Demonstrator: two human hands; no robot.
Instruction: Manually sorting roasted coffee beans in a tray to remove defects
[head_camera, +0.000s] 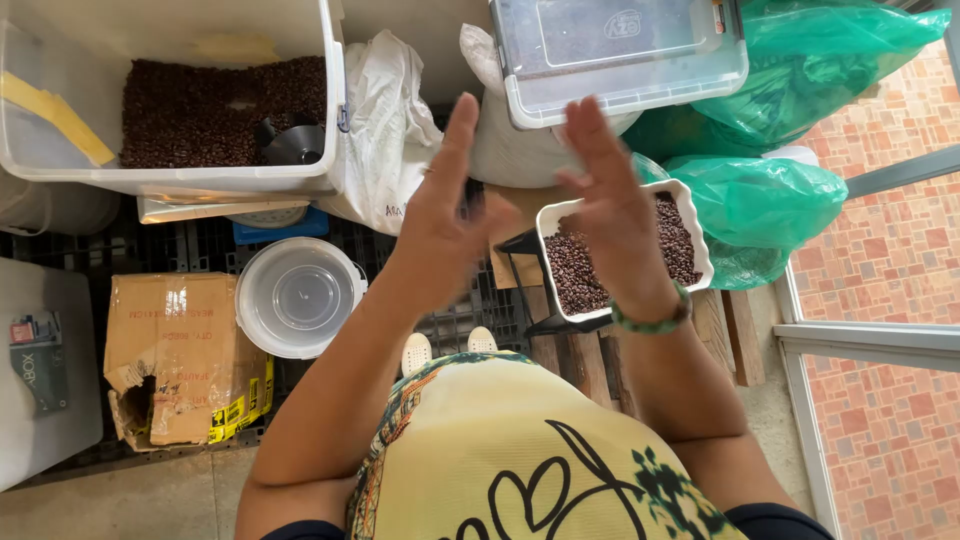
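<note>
My left hand (445, 205) is raised with fingers straight and apart, holding nothing; it looks motion-blurred. My right hand (610, 205) is lifted opposite it, palm facing the left, fingers extended and empty, with a green bead bracelet (655, 320) on its wrist. Below the right hand sits a white rectangular tray (700, 245) filled with dark brown beans on a wooden slatted stand (735, 335). The hands are apart from each other and above the tray, touching nothing.
A big white tub (335, 110) with more dark beans and a black scoop (292, 143) stands at the back left. A clear lidded box (620, 60), green plastic bags (790, 190), white sacks (385, 130), a round clear lid (297, 297) and a torn cardboard box (175, 365) surround me.
</note>
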